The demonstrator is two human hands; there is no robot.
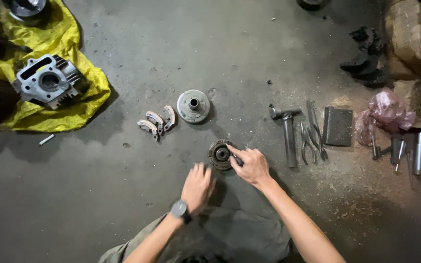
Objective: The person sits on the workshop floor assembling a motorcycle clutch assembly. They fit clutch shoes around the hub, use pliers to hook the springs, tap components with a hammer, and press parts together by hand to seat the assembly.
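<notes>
Dark, gritty concrete floor (pixel 123 195). Right hand (pixel 252 165) pinching the rim of a round toothed hub (pixel 220 154), fingers (pixel 235 152) curled on its right edge. Left hand (pixel 197 187) just below-left, fingers loosely spread, touching nothing. Hub flat, bore facing up. Beyond: grey disc (pixel 193 105), curved shoes (pixel 157 122), hammer (pixel 287 134).

Bare floor (pixel 123 195) lies open leftward; a hammer (pixel 288 136) and pliers (pixel 310 139) crowd the right.
</notes>
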